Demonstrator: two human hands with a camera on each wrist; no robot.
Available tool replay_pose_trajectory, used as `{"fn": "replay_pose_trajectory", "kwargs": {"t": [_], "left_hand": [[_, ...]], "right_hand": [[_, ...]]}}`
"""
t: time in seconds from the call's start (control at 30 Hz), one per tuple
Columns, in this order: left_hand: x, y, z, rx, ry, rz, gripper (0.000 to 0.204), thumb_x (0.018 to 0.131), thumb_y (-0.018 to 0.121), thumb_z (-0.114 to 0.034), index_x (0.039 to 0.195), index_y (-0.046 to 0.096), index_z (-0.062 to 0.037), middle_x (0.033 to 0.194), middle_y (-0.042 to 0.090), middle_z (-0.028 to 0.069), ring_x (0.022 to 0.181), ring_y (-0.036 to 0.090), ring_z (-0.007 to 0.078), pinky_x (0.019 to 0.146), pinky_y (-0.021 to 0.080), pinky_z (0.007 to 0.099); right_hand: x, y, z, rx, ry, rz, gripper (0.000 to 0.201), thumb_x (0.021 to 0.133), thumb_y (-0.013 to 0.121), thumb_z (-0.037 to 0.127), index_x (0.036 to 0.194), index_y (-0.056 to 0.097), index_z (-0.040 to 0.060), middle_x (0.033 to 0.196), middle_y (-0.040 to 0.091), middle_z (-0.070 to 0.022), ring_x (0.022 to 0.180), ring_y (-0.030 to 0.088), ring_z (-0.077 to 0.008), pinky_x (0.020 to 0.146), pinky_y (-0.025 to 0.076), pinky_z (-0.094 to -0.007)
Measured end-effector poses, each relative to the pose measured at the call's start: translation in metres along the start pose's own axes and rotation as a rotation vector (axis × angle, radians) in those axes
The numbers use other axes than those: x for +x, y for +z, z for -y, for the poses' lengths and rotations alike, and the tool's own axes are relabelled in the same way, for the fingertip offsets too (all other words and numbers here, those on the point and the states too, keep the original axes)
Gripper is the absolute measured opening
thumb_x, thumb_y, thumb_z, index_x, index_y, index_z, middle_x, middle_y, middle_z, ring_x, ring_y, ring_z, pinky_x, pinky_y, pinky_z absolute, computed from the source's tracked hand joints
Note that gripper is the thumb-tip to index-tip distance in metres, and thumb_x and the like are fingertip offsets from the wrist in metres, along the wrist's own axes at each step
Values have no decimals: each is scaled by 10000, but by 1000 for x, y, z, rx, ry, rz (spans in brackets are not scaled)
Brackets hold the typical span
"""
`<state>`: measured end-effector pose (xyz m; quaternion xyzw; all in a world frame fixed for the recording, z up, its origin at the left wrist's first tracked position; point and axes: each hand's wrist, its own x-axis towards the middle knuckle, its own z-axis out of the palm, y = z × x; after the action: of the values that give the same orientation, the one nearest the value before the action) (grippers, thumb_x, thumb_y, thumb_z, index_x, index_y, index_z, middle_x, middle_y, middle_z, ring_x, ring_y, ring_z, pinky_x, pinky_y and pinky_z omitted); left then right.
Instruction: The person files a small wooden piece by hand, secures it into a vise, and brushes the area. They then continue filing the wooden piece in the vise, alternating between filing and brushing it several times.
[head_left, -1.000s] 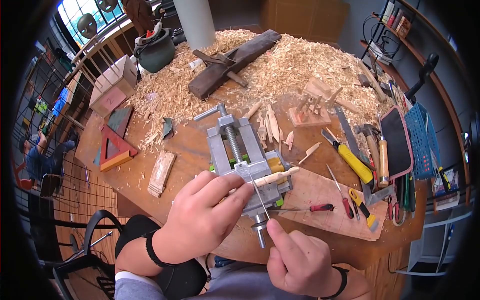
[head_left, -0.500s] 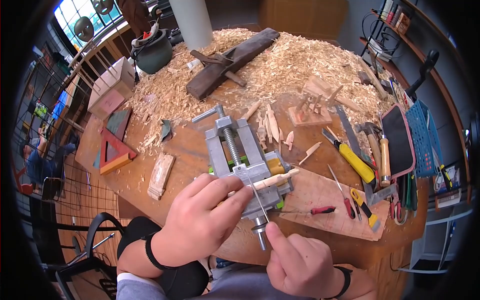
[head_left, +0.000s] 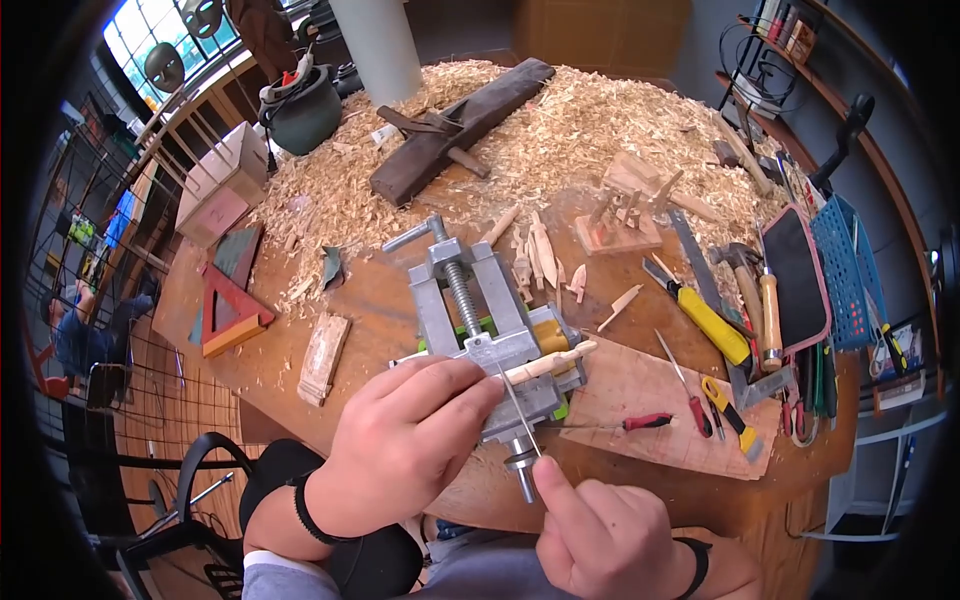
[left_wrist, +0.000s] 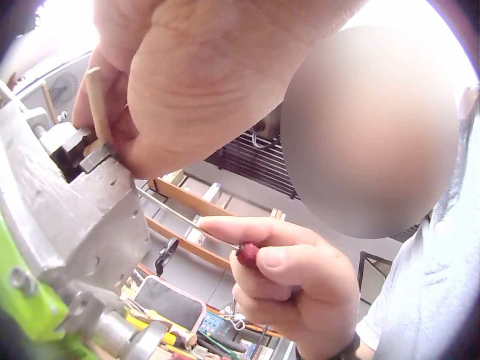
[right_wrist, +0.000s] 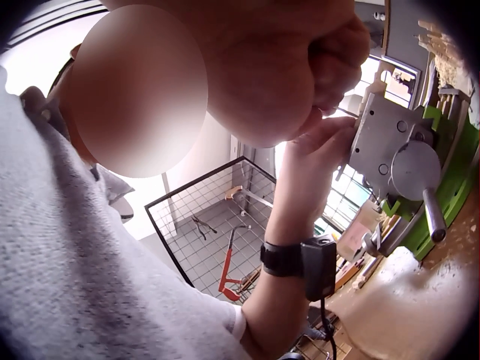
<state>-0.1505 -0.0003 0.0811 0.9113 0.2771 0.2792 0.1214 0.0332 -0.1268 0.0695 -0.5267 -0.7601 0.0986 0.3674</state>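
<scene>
The left hand (head_left: 400,450) covers the near left part of the vise (head_left: 490,340), so the left end of the turned wooden piece (head_left: 545,362) clamped there is hidden; only its right end sticks out past the fingers. Those fingers curl over the vise jaw and pinch the far tip of 1 thin metal file (head_left: 520,412), as the left wrist view shows. The right hand (head_left: 600,535), just nearer the person, pinches the file's dark red handle between thumb and forefinger; most of that handle is buried in the grip. The file crosses the wooden piece between the 2 hands. The right wrist view is mostly blocked by the hand itself. To the right of the hands, 1 red-handled tool (head_left: 625,423) lies on a wooden board (head_left: 650,395) on the counter (head_left: 370,290). Beyond the vise spreads a heap of wood shavings (head_left: 560,130).
</scene>
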Motion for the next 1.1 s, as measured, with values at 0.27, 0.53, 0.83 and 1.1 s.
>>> {"fn": "replay_pose_trajectory", "kwargs": {"t": [0.27,0.53,0.83,1.1], "left_hand": [[0,-1,2,51,32,10,311,746,738,-20,1053,688,-28,1006,672,96,874,686,269,755,569,352],[-2,-1,3,48,15,-12,292,760,740,-22,1046,684,-41,1006,676,88,839,680,259,726,561,352],[-2,1,2,70,30,-20,305,757,742,-21,1053,680,-54,994,671,75,805,668,253,697,553,346],[-2,1,3,70,23,-24,305,745,740,-16,1042,688,-63,989,672,68,800,662,245,686,547,339]], "right_hand": [[3,2,-5,-34,-10,40,538,778,613,-1,1305,586,-106,647,468,-72,465,466,-231,446,423,-357],[0,-10,-14,96,-36,-78,519,775,603,-8,1284,596,-112,618,460,-52,447,443,-192,420,401,-339],[-12,2,-6,60,-18,-92,524,793,607,8,1304,591,-111,638,452,-74,477,476,-239,454,432,-361],[-7,-4,-1,-35,-19,4,542,755,624,12,1282,603,-110,629,442,-59,467,482,-218,437,422,-349]]}}
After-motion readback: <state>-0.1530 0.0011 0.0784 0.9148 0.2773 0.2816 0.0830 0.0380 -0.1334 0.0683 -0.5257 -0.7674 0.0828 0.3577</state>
